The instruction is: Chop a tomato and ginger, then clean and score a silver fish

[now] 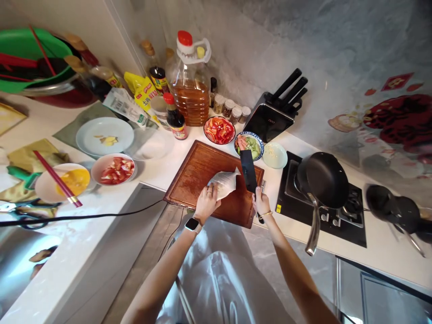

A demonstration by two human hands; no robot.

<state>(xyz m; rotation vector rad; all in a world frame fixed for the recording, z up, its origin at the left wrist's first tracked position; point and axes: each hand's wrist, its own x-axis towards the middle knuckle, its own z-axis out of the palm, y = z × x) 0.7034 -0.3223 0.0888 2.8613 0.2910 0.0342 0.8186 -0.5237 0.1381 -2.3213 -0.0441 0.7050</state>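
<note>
A pale, flat fish (pixel 225 183) lies on the brown wooden cutting board (pixel 185 180), its tail toward the right. Bent fingers of my left hand (pixel 207 200) grip its head end and press it to the board. In my right hand (pixel 261 202) is a cleaver (pixel 249 171), held by its handle over the board's right side. The dark blade points away from me, just beyond the fish's tail and apart from it. My left fingertips are partly hidden.
Bowls of sliced red pepper (pixel 219 130), cut vegetables (pixel 249 145), chopped tomato (pixel 113 169) and beaten egg (pixel 62 182) surround the board. A knife block (pixel 268 118) stands behind. A frying pan (pixel 322 180) sits on the stove (pixel 286 198) at right. A black cord (pixel 101 217) reaches the board's left edge.
</note>
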